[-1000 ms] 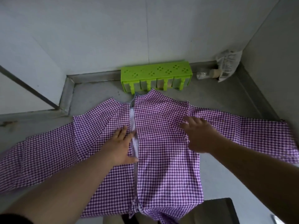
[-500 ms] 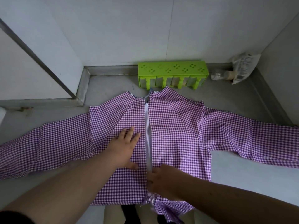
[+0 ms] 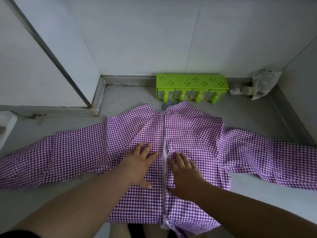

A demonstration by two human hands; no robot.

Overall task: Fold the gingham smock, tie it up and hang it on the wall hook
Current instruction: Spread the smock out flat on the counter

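Left hand (image 3: 139,166) and right hand (image 3: 184,176) lie flat, fingers spread, holding nothing — one on each side of the smock's (image 3: 192,134) centre opening, likely pinning both panels smooth for folding. It lies spread on the grey worktop (image 3: 123,97), sleeves out.

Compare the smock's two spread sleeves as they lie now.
The left sleeve runs off the picture's left edge; the right sleeve runs off the right edge. The left sleeve starts beside the left hand, the right sleeve farther from the right hand. Both lie flat, unfolded, purple gingham on the grey surface.
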